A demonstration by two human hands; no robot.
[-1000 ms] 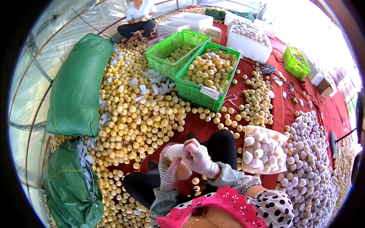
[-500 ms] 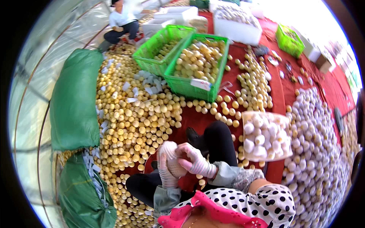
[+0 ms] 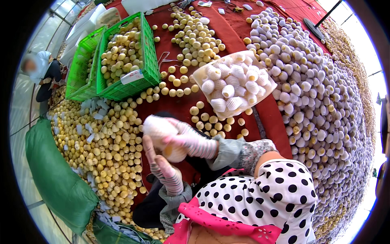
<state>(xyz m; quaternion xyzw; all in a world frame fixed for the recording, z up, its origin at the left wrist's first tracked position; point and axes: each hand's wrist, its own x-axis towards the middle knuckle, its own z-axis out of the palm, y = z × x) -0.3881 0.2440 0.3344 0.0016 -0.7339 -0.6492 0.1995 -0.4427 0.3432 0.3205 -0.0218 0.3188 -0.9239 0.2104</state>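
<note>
In front of my lap, my right hand [image 3: 190, 140], in a pink-and-white striped glove with bare fingertips, closes on white foam net sleeving [image 3: 156, 125]. A rounded foam-covered piece [image 3: 175, 152], seemingly a fruit in its net, hangs below the fingers; motion blur hides where one bulge ends and the other starts. My left hand [image 3: 165, 168], gloved alike, lies against the lower left of this bundle with its fingers stretched and thumb apart. Nearest to it are bare, round, pale yellow fruits [image 3: 118, 150] heaped on the left.
A pale tub [image 3: 201, 77] of net-wrapped fruits stands ahead right, beside a large heap of wrapped fruits [image 3: 325, 134]. Green crates [image 3: 152, 67] sit far left. A green sack [image 3: 57, 179] borders the left heap. Another person [image 3: 40, 71] sits at far left. Red cloth [image 3: 260, 122] covers the floor.
My view has swung to the right, so crates and person appear further left. My right hand has moved across the foam bundle; my left fingers have straightened and loosened from it.
</note>
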